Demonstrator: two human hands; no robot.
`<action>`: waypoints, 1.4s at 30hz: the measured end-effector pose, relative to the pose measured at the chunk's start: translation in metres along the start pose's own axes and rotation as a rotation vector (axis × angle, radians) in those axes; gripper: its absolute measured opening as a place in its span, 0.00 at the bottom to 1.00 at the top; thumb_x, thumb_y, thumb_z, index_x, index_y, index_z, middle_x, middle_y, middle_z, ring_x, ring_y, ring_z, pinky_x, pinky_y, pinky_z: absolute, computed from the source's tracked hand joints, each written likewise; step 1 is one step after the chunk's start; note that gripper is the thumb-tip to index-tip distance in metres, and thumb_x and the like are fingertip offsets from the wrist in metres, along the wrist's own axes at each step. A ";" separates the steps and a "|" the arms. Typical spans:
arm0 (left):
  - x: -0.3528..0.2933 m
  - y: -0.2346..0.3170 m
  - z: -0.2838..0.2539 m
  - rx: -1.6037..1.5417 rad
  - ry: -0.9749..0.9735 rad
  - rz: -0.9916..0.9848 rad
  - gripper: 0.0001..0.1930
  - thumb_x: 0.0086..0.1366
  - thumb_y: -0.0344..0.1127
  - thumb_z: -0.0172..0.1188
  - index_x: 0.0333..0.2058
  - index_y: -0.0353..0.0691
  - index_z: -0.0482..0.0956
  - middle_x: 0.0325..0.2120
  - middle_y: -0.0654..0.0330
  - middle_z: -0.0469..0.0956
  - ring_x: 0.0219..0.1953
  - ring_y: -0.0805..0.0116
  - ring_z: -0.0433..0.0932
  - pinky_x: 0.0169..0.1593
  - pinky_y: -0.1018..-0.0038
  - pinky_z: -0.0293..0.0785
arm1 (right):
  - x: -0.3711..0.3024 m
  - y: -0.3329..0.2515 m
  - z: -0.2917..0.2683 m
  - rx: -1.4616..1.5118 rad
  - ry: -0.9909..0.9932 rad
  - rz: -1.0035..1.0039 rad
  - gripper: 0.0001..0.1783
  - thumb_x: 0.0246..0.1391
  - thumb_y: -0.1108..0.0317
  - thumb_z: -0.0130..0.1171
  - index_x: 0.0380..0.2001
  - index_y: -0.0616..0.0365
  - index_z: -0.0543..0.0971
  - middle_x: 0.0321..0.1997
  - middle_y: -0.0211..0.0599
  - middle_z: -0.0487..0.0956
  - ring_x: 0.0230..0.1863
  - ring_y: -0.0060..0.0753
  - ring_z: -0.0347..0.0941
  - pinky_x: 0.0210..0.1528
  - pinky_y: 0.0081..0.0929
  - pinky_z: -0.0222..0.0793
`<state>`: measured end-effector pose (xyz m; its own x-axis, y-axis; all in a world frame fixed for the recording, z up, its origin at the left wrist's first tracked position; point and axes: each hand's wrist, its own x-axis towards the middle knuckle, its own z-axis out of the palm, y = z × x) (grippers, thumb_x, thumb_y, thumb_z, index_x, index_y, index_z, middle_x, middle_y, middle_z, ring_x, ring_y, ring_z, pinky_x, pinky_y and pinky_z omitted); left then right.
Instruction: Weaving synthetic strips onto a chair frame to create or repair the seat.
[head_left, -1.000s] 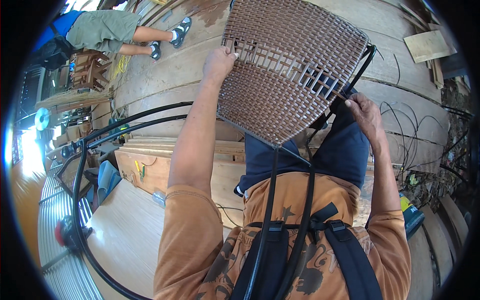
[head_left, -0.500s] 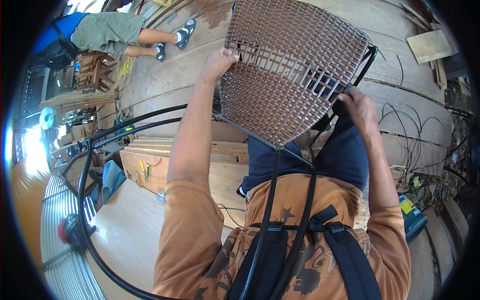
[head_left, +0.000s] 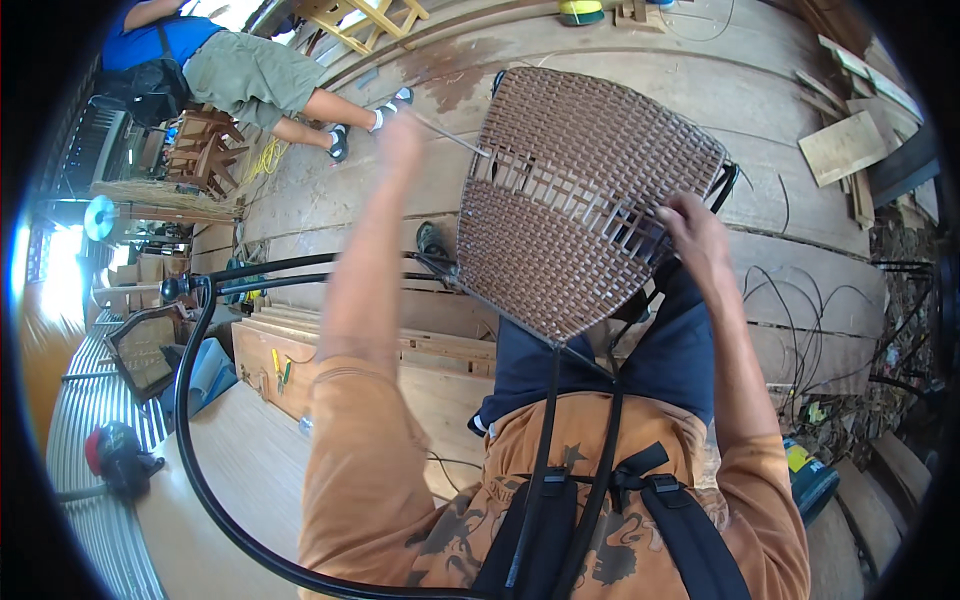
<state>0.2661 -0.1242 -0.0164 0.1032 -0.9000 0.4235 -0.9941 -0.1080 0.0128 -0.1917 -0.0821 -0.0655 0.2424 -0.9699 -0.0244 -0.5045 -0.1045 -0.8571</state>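
Okay, head view: one brown woven panel (head_left: 560, 245) is sitting toward one o'clock; two dense sections (head_left: 600, 125) are looking done, one open band (head_left: 562, 191) remaining. Left hand (head_left: 402, 145), eleven o'clock, blurring, seemingly grasping one strand (head_left: 456, 140); right hand (head_left: 696, 236), two o'clock, fingers bending by the band's end, can't tell if gripping.

The person's left hand (head_left: 402, 145), upper left of centre, is blurred; its forearm (head_left: 362, 270) is extended upward. The right hand (head_left: 697, 240), right of centre, has bent fingers (head_left: 672, 217).
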 end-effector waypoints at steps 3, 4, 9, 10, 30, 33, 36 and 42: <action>0.077 0.054 -0.151 0.175 0.339 -0.047 0.09 0.60 0.36 0.51 0.30 0.36 0.75 0.25 0.49 0.75 0.30 0.51 0.74 0.35 0.61 0.70 | 0.048 -0.043 0.033 0.042 -0.082 -0.159 0.20 0.50 0.58 0.56 0.43 0.60 0.73 0.40 0.49 0.77 0.44 0.46 0.73 0.46 0.35 0.66; 0.085 0.083 -0.199 0.082 0.398 0.025 0.10 0.60 0.37 0.52 0.31 0.35 0.75 0.26 0.48 0.75 0.30 0.50 0.74 0.35 0.62 0.70 | 0.069 -0.062 0.058 0.091 -0.125 -0.244 0.25 0.49 0.58 0.56 0.49 0.61 0.69 0.45 0.52 0.75 0.50 0.48 0.70 0.51 0.36 0.64; 0.036 0.173 -0.230 0.091 0.631 0.445 0.13 0.62 0.40 0.52 0.30 0.34 0.73 0.20 0.52 0.74 0.24 0.56 0.75 0.29 0.67 0.71 | 0.137 -0.132 0.161 0.297 -0.624 -0.180 0.21 0.52 0.58 0.55 0.45 0.61 0.72 0.23 0.38 0.74 0.17 0.25 0.68 0.21 0.22 0.66; 0.020 0.179 -0.225 -0.259 0.569 0.201 0.12 0.63 0.38 0.50 0.28 0.34 0.71 0.20 0.55 0.72 0.21 0.61 0.73 0.27 0.69 0.70 | 0.148 -0.137 0.165 0.290 -0.612 -0.193 0.21 0.52 0.58 0.55 0.45 0.61 0.72 0.23 0.38 0.74 0.17 0.25 0.68 0.21 0.22 0.66; 0.123 0.076 -0.340 -0.957 1.234 -0.111 0.10 0.54 0.30 0.46 0.25 0.33 0.75 0.21 0.52 0.75 0.24 0.62 0.74 0.29 0.66 0.71 | 0.074 -0.158 -0.113 0.446 -0.145 -0.498 0.21 0.59 0.55 0.43 0.29 0.63 0.75 0.25 0.35 0.76 0.22 0.23 0.70 0.26 0.24 0.67; 0.114 0.055 -0.281 -0.110 0.719 -0.091 0.17 0.54 0.34 0.49 0.37 0.22 0.69 0.36 0.39 0.73 0.41 0.50 0.73 0.48 0.65 0.65 | -0.037 -0.109 -0.047 0.473 -0.701 -0.388 0.26 0.55 0.51 0.50 0.45 0.64 0.73 0.37 0.39 0.78 0.39 0.30 0.75 0.43 0.26 0.70; 0.033 0.080 -0.187 -0.311 0.466 -0.143 0.32 0.58 0.36 0.51 0.56 0.22 0.51 0.37 0.43 0.72 0.41 0.53 0.72 0.49 0.66 0.65 | -0.123 -0.091 -0.057 0.641 -1.069 -0.420 0.29 0.50 0.55 0.59 0.49 0.67 0.69 0.41 0.43 0.76 0.43 0.38 0.72 0.46 0.32 0.68; -0.133 0.138 -0.142 -0.812 -0.242 -0.365 0.15 0.62 0.36 0.50 0.44 0.33 0.73 0.27 0.64 0.75 0.28 0.80 0.69 0.32 0.83 0.66 | -0.181 -0.090 -0.052 0.497 -0.781 -0.722 0.27 0.47 0.54 0.61 0.42 0.66 0.71 0.34 0.46 0.74 0.36 0.49 0.71 0.39 0.37 0.66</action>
<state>0.1105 0.0404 0.0577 0.3283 -0.9421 0.0682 -0.6076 -0.1553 0.7789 -0.2329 0.0913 0.0431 0.8697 -0.3044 0.3884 0.2952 -0.3097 -0.9038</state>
